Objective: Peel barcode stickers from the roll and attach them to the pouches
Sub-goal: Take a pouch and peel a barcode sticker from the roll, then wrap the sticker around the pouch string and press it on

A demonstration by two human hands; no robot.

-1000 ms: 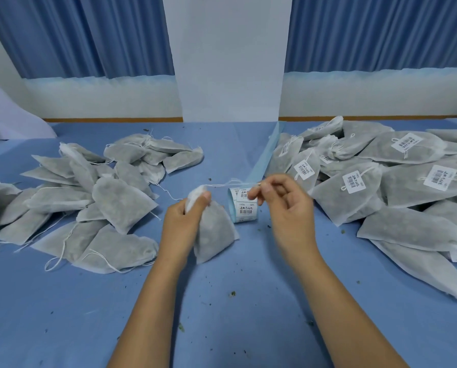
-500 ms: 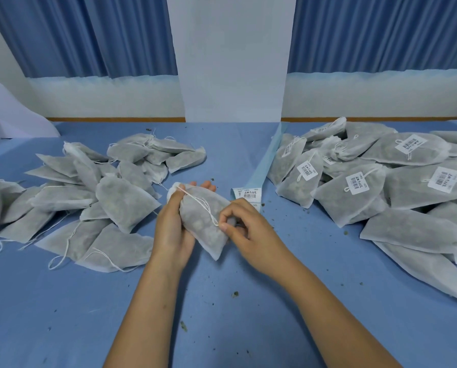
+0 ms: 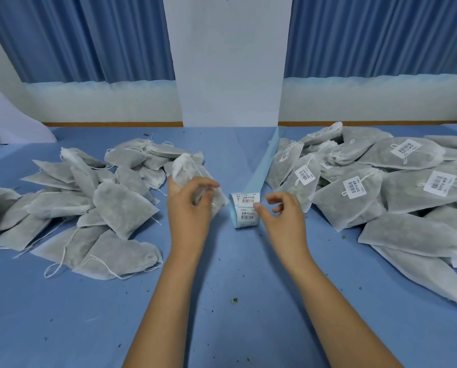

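Roll [image 3: 246,209] sits just left of our right hand [image 3: 283,216], thumb at the edge of its top sticker [image 3: 248,199], fingers [image 3: 274,198] loosely curled, empty; our left hand [image 3: 190,208] grips one pouch [image 3: 186,168].

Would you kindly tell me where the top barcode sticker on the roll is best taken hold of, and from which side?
Pinch the top sticker at its right edge, coming from the right with the right hand. The roll lies with that edge exposed and the thumb beside it, while the backing strip runs off behind and the left hand holds a pouch.
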